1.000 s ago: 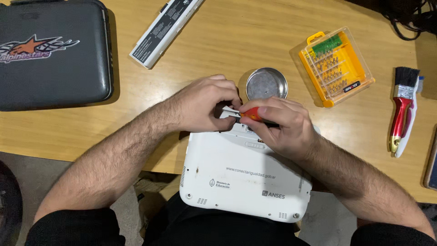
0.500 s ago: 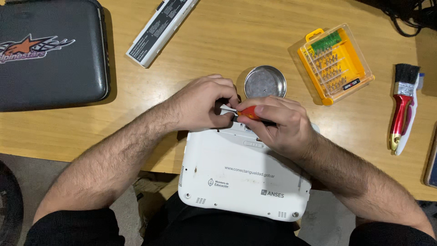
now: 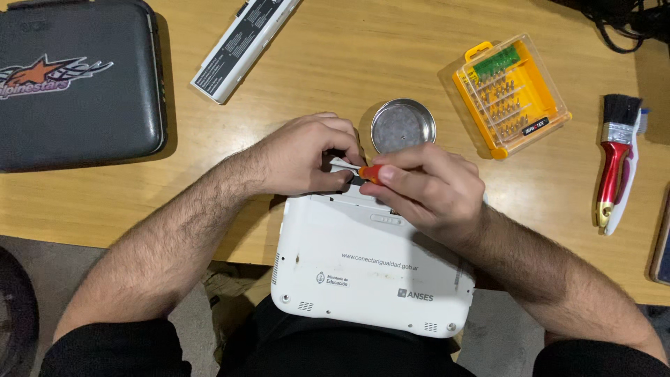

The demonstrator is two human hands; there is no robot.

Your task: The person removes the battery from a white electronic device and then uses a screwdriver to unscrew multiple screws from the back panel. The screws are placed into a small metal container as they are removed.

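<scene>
Pinching a small red-handled screwdriver [image 3: 368, 172] in curled fingers, the right hand [image 3: 426, 188] works at the far edge of a white laptop [image 3: 370, 262] lying underside up and overhanging the near edge of the desk [image 3: 363, 56]. Closed beside it, the left hand [image 3: 303, 153] presses the same edge and touches the tool's white tip. Just beyond them sits a round metal dish [image 3: 403, 126], with a yellow bit case [image 3: 511, 94] nearby.
</scene>
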